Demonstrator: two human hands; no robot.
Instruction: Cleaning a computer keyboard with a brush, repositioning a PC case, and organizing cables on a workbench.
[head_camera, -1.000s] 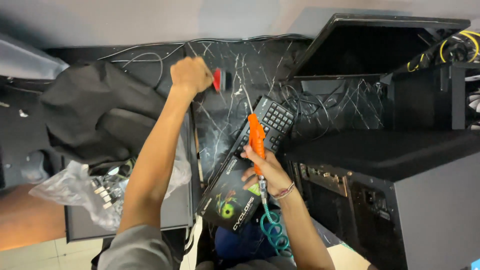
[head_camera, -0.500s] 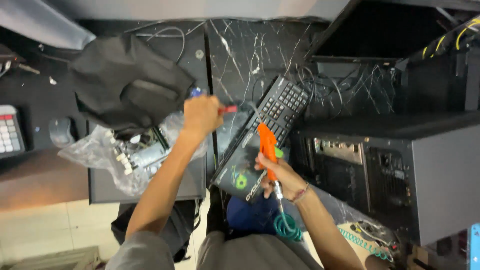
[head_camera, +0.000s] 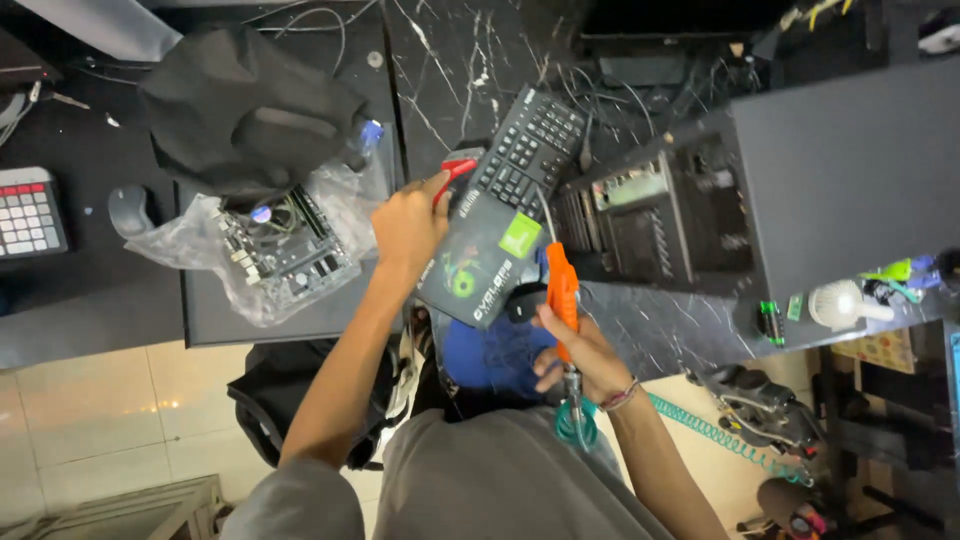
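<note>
Left hand (head_camera: 408, 228) clamped on red-handled tool (head_camera: 455, 172) beside black keyboard (head_camera: 527, 150) — right hand (head_camera: 580, 350) grips orange air blow gun (head_camera: 561, 293), hands apart.

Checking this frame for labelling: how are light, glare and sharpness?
Head view: dim and uneven; glare on the plastic bag and floor tiles; black case nearly featureless; wide-angle bending at edges; left hand and right hand reasonably sharp.
</note>
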